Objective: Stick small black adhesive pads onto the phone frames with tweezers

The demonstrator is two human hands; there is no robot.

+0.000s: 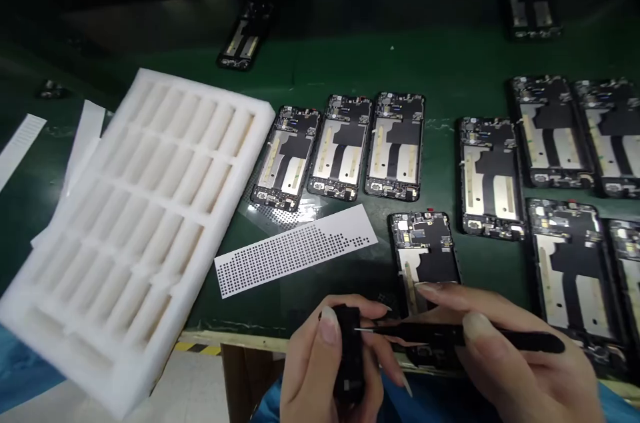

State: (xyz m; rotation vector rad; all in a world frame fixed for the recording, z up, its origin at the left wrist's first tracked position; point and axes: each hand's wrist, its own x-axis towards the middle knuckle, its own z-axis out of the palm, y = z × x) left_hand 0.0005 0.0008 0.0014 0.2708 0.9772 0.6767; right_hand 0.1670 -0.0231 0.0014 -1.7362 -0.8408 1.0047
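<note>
I can read no text, brand or number anywhere: the dotted sheet (295, 251) beside the foam tray (135, 223) carries only dots, and the phone frames' markings are too blurred.

The left hand (320, 363) pinches a small black part (349, 356); the right hand (505, 356) points black tweezers (450, 335) at it.

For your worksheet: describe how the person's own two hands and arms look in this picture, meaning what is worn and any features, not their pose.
Both hands are bare, with no gloves or rings visible. The left hand and right hand have long fingernails. Blue fabric shows beneath the hands at the bottom edge, apparently clothing.
</note>
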